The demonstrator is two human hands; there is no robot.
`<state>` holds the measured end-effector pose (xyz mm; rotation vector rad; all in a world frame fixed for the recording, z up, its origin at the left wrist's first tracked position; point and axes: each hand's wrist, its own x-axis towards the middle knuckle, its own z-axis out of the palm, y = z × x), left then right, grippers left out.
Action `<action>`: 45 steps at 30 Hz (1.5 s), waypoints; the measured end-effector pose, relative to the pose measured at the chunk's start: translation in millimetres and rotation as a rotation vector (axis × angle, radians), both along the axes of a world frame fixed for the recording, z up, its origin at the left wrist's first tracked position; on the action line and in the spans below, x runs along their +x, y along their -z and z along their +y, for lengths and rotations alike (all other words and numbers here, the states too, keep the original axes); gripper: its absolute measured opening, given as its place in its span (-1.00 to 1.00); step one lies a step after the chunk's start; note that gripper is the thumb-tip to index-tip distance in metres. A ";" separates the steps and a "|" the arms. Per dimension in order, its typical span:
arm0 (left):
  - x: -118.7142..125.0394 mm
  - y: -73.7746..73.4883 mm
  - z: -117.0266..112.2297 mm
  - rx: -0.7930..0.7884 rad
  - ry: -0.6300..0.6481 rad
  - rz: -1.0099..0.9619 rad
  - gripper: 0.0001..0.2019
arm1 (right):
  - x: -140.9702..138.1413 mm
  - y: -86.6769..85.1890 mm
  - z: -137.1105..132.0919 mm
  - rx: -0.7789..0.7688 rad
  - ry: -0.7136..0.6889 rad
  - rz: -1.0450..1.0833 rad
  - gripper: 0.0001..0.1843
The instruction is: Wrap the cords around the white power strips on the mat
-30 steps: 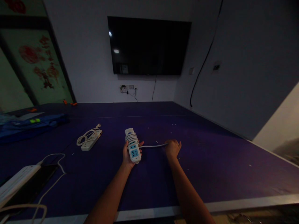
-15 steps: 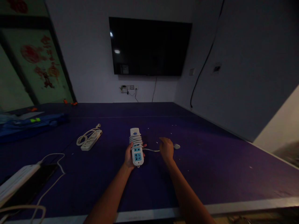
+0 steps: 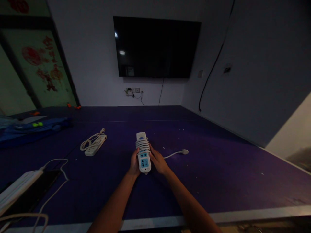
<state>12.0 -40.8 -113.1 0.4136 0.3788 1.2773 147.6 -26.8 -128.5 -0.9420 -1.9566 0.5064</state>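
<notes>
A white power strip (image 3: 145, 165) with blue socket faces is held upright-lengthwise in front of me, its white cord (image 3: 143, 145) wound round its middle in several turns. My left hand (image 3: 134, 162) grips its left side, thumb at the lowest turns. Against the right side lies my right hand (image 3: 157, 159), closed on the strip and the wound cord; its far fingers are hidden. From under that hand the loose cord end runs right to a white plug (image 3: 185, 151) on the purple table.
A second white power strip (image 3: 96, 145) with a loosely coiled cord lies to the left. At near left are a white strip (image 3: 20, 184), a dark flat device (image 3: 36, 189) and cables. Blue cloth (image 3: 46, 127) lies behind them. A television (image 3: 157, 48) hangs on the wall.
My right hand has moved left from the loose cord near the plug to the side of the power strip. The plug end now lies uncovered on the table.
</notes>
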 end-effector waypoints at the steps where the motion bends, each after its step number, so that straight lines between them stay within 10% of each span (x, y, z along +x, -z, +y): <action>1: 0.5 -0.5 0.4 -0.003 -0.005 0.012 -0.67 | 0.4 -0.2 0.1 -0.002 0.007 -0.025 -0.42; 13: 6.8 16.5 9.0 0.032 -0.173 0.414 -0.46 | 12.3 -10.0 0.5 0.140 0.363 -0.242 -0.36; 23: 13.6 11.9 0.6 0.014 -0.317 0.429 -0.44 | 11.1 -15.7 -7.6 0.320 0.342 -0.321 -0.34; 30: 1.5 0.3 0.9 -0.113 -0.133 0.349 -0.71 | 15.3 -16.3 -5.2 0.274 0.338 -0.261 -0.49; 40: -14.4 -3.0 -3.1 -0.004 0.033 -0.030 -0.57 | 20.2 -5.0 11.8 0.111 0.472 -0.312 -0.67; 45: -12.8 -3.4 -4.2 0.025 0.025 0.008 -0.54 | 18.6 -1.4 14.8 0.143 0.315 -0.254 -0.65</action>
